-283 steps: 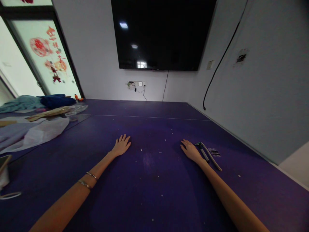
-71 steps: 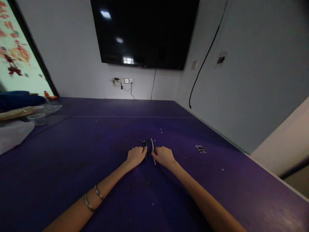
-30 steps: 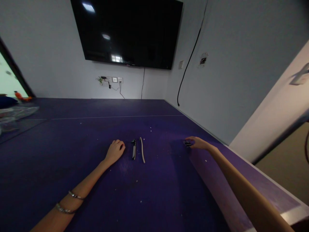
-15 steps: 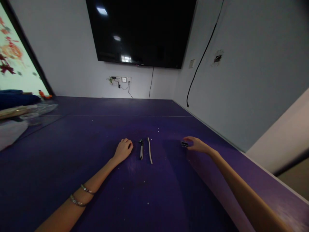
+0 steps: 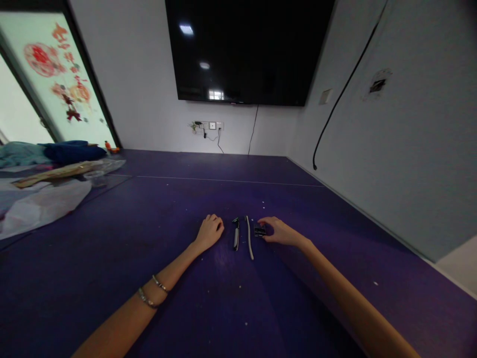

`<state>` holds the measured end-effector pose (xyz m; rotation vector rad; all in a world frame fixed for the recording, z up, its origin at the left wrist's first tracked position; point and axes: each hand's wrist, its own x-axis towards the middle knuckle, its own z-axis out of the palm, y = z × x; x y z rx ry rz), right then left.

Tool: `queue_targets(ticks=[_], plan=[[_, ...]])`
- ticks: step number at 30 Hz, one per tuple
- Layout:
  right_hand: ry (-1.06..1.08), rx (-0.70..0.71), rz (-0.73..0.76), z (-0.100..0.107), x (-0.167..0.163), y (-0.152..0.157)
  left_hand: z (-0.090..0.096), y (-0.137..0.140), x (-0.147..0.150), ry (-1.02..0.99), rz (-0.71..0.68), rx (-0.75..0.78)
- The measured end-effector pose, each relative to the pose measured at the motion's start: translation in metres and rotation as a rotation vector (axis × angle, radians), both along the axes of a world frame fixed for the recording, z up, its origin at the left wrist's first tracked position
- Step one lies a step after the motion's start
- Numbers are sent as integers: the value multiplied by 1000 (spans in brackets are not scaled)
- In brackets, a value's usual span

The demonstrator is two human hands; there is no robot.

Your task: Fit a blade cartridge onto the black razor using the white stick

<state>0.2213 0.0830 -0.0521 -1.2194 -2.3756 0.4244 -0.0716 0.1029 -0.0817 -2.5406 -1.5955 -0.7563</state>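
My left hand (image 5: 210,232) rests on the purple surface with its fingers curled in, and nothing shows inside it. Just to its right lies a razor (image 5: 236,235) with a grey and black handle, its head pointing away from me. Beside the razor, roughly parallel, is a slim white stick (image 5: 249,238) that looks like a toothbrush. My right hand (image 5: 281,232) pinches a small dark, partly clear case (image 5: 260,230) between thumb and fingers, close to the right side of the white stick. Fingertips hide the case's right end.
Plastic bags (image 5: 48,199) and folded blue cloth (image 5: 74,151) lie at the far left. A television (image 5: 246,54) hangs on the back wall above sockets (image 5: 212,126). Down the right wall runs a black cable (image 5: 337,102). Small white specks dot the purple surface (image 5: 167,219).
My right hand has brought the small case leftward, close to the white stick. The view has turned left. My left hand, the razor and the stick keep their places on the surface.
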Motion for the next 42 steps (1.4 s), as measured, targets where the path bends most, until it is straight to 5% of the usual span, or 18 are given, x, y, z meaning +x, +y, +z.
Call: queue_targets(ticks=[30, 42], plan=[[89, -32, -39, -16, 2, 7, 3, -3, 2, 1, 21, -28], [-71, 215, -323, -47, 58, 5, 9, 8, -13, -30, 75, -75]])
